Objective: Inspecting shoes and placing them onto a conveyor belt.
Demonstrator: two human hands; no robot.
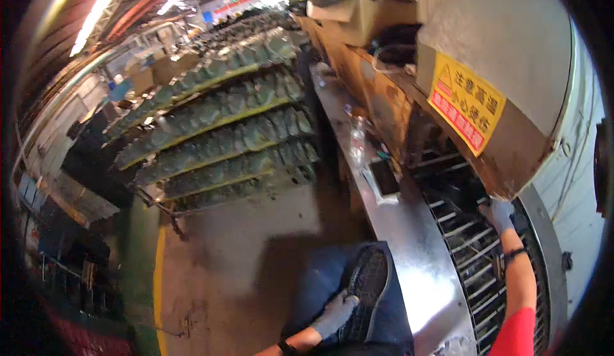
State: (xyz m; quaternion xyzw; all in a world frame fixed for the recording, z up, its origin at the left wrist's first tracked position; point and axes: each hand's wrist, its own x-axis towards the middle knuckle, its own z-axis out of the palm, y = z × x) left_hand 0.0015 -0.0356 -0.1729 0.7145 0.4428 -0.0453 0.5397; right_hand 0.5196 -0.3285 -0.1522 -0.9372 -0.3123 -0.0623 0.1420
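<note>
A black shoe [371,282] with a textured upper lies on a dark blue surface [313,266] low in the middle. My left hand [336,314], in a thin grey glove, has its fingers closed on the shoe's left edge. My right hand [499,215], gloved the same way, reaches over a metal bar conveyor [470,247] to the lower edge of a large hooded machine [505,43]. Its fingers look curled beside a dark shape [468,193] under the hood; what they hold is too dark to make out.
A steel ledge [409,247] runs along the conveyor, carrying a clear bottle [357,140] and a dark flat rectangular object [385,177]. A yellow and red warning label [467,103] is on the hood. Tiered racks [224,123] of shoe-like forms stand ahead. Cardboard boxes [358,20] sit beyond the machine.
</note>
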